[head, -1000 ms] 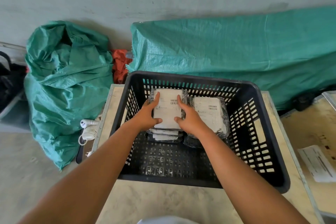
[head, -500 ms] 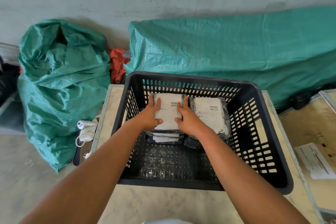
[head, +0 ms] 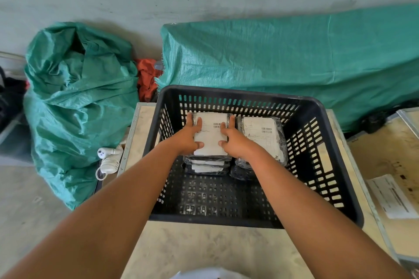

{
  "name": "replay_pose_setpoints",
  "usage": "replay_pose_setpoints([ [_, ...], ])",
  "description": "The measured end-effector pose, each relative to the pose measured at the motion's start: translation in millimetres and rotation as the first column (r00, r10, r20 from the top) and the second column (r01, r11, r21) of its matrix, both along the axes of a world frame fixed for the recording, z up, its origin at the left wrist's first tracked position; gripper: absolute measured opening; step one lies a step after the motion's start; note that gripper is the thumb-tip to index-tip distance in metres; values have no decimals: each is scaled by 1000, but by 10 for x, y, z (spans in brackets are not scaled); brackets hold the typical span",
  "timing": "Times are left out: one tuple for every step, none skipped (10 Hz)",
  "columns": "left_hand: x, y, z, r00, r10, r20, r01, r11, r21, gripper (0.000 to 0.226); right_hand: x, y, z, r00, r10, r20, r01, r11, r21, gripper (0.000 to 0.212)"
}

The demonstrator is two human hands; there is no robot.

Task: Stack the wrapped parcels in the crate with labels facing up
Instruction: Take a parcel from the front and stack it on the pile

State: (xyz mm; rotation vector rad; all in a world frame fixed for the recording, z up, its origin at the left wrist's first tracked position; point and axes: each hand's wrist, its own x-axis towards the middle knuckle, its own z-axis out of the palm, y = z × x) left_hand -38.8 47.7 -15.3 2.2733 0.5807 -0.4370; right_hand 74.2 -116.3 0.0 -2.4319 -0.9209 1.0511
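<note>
- the top parcel [head: 210,136], wrapped in clear film with a white barcode label facing up, lies on a stack of similar parcels [head: 207,165] in the far left part of the black slotted crate [head: 326,190].
- the left hand [head: 186,137] lies on the parcel's left edge, fingers spread along the side and thumb on the label; it looks like a light flat grip, more pressing than clenching.
- the right hand [head: 234,139] mirrors it on the parcel's right edge, fingers reaching to the far corner, thumb on the label's near corner.
- a second stack [head: 260,140], also label up, stands just to the right of the held parcel, touching or nearly so; i cannot tell which.
- judging by this, the step in hand is seating and squaring the top parcel on its stack.
- to do it well: push evenly with both hands so the edges line up with the parcels below, keep the label flat and unwrinkled, and let go only when it no longer slides on the slick film.
- the near half of the crate floor is bare, so there is room for more stacks.
- the crate sits on a pale table [head: 204,249]; green woven sacks [head: 74,102] lie beyond and to the left of the crate, and a paper sheet [head: 394,197] lies to its right.
</note>
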Motion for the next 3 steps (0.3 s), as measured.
replay_pose_setpoints([
  [-42,-100,106,998,52,29,-52,998,22,95,-67,-8,79,999,-47,26,47,999,10,74],
  [-108,-251,262,981,189,50,-190,982,20,95,-182,-122,161,980,-189,53,176,966,189,61],
  [-329,-396,563,930,304,206,-306,952,-23,82,-257,-336,393,958,-287,9,258,873,415,42],
])
